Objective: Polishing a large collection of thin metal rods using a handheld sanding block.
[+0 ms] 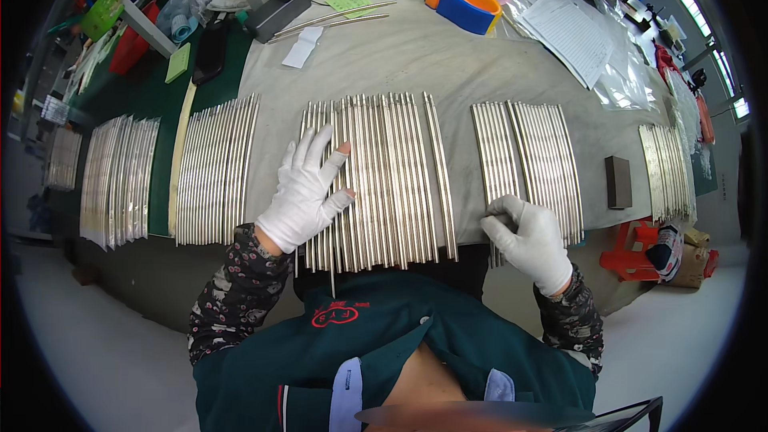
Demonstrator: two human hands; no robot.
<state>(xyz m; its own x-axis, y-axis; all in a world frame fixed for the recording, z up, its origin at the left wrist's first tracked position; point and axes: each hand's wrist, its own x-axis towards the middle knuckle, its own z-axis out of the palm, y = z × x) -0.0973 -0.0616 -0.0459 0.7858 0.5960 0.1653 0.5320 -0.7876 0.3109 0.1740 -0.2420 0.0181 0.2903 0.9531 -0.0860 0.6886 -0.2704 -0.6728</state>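
Note:
A row of slim, shiny metal rods [388, 184] lies side by side in front of me, with a small gap before the rods at its right end. My left hand [300, 192], in a white glove with bare thumb and index fingertips, rests spread over the left end of this row. One rod [333, 268] there sticks out nearer to me than its neighbours. To the right lies another group of rods [548, 168], split by a narrow gap. At the near ends of its left part, my gloved right hand [532, 242] is closed, fingers pinched on a rod; its fingertips partly hide the grip.
More rods [216, 172] lie left, beside bundles in clear plastic [120, 180]. A dark block [618, 182] and further rods [666, 172] are at right. Behind stand an orange-and-blue tape dispenser [466, 6], papers [564, 36] and a grey block [278, 16]. A red stool [628, 256] stands below right.

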